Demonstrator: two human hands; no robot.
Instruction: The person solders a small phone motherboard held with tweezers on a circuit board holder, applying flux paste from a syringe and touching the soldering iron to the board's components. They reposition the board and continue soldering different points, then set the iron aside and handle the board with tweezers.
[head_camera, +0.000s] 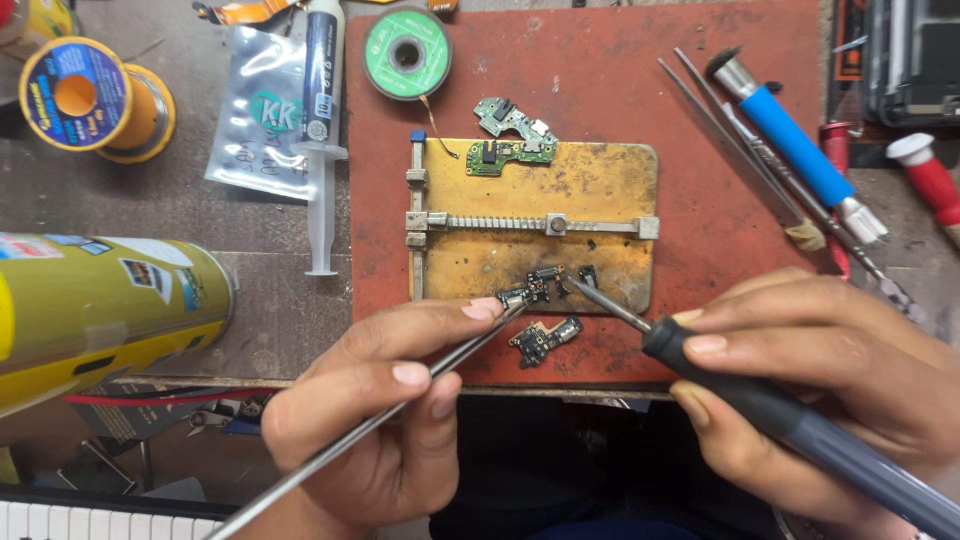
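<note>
left hand (385, 420) gripped tweezers (400, 400) pinning 1 small board (527, 290) on the brass holder plate (600, 180) | right hand (810, 380) clutched soldering iron (780, 420), tip by that board | 4 small boards total, 2 solder spools (95, 97)

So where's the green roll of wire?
In the head view the green spool lies flat at the top, left of centre, on the upper left corner of the red mat, just right of the syringe and above the yellow holder plate.
</note>
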